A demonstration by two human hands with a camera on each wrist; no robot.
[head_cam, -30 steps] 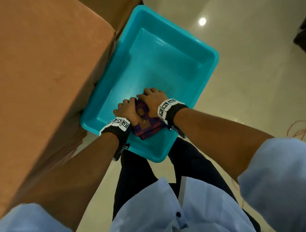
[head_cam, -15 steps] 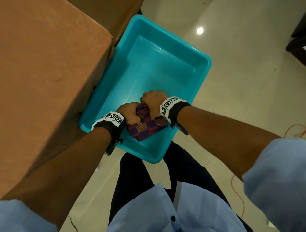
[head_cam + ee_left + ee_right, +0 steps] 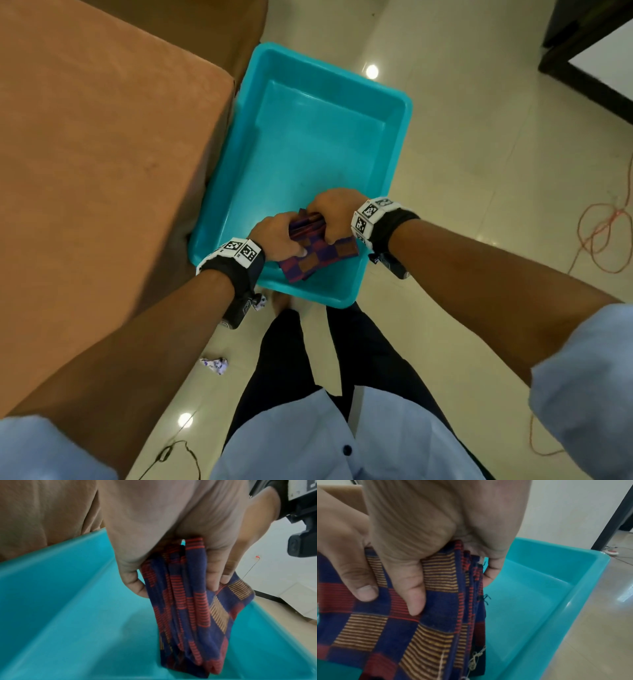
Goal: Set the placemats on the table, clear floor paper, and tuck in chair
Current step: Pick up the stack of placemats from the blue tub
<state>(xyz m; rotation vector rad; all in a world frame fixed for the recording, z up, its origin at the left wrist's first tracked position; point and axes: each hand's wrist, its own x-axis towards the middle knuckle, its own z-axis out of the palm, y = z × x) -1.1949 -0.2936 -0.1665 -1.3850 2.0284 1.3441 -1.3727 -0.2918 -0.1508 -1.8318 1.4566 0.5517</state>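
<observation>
From the head view, a turquoise plastic tub (image 3: 407,102) with smooth walls and rounded corners sits on the glossy cream tiled floor (image 3: 479,178). Its left rim lies close against the table's draped brown cloth (image 3: 102,154), while its right and far sides face open tiles. The folded placemats (image 3: 318,255) stand at the tub's near end, a soft woven bundle checked in navy, red and tan. The left hand (image 3: 275,236) and right hand (image 3: 334,212) both curl round the top edge, knuckles almost touching. Two crumpled papers (image 3: 214,365) lie on the floor beside the person's legs, and an orange cord (image 3: 603,236) loops well off to the right.

In the left wrist view, the left hand (image 3: 154,524) clamps the stacked folds (image 3: 185,608), which hang on edge with the lower corners at the tub's floor (image 3: 68,608). The layers fan slightly.

In the right wrist view, the right hand (image 3: 436,520) pinches the ribbed cloth (image 3: 385,628), its thumb flat on the face. Loose threads trail from the hem, and bare tub wall (image 3: 539,588) lies to the right.
</observation>
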